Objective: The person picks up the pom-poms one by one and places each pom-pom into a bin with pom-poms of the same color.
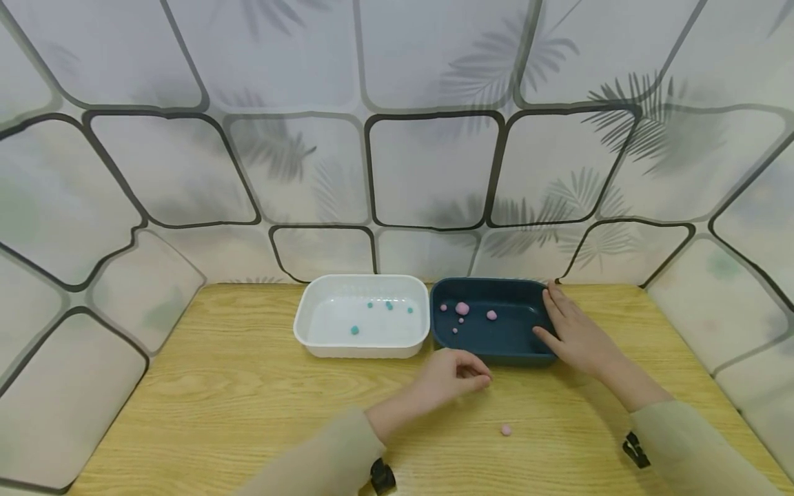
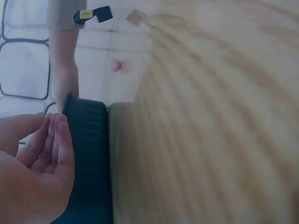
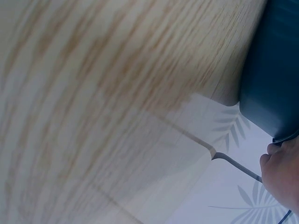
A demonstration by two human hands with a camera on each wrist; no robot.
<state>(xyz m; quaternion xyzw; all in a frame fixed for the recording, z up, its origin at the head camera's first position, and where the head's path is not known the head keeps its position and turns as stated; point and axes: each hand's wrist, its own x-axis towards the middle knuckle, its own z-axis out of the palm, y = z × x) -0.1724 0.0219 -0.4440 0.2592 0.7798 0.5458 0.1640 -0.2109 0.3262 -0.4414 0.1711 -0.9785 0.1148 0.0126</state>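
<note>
Near the front edge of a dark blue tray [image 1: 496, 359], my left hand [image 1: 443, 379] hovers over the table. Its fingers are loosely bent with the thumb close to the fingertips, and nothing shows between them in the left wrist view. The right hand [image 1: 579, 337] holds the tray's right side, thumb over the rim and fingers along the far corner. Several pink clay balls [image 1: 462, 308] of different sizes lie in the left half of that tray. One pink ball [image 1: 506, 430] sits on the table, nearer the front than the left hand.
A white tray [image 1: 362, 351] stands against the dark tray's left side, with several small teal clay balls [image 1: 355, 331] inside. Both trays are on a wood-grain table [image 1: 236, 386], close to the patterned backdrop [image 1: 434, 172] that rises behind and along the sides.
</note>
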